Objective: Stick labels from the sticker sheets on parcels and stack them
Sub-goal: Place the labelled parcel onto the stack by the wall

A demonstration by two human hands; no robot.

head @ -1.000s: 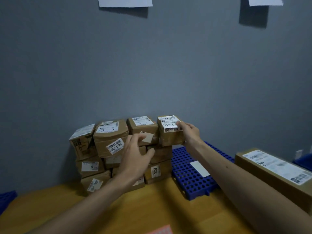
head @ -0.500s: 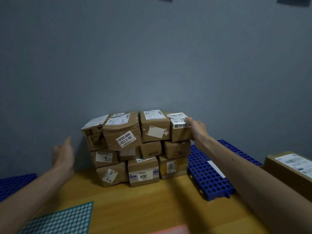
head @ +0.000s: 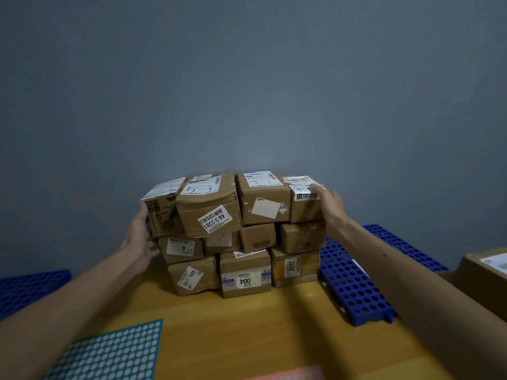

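now left hand [head: 140, 238] and right hand [head: 329, 201], fingers flat, brace the parcel stack [head: 244, 237]; even inward pressure should square it.

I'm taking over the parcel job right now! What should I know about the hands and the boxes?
Left hand: open, flat against the left side of the top-left parcel.
Right hand: open, pressing the right side of the top-right parcel.
Parcel stack: three rows high on the table, by the wall. Teal sticker sheet lies front left.
Done: the stack is built; both hands seem to square it.
Left: the large box at the right is not stacked; whether it has a sticker cannot be seen.
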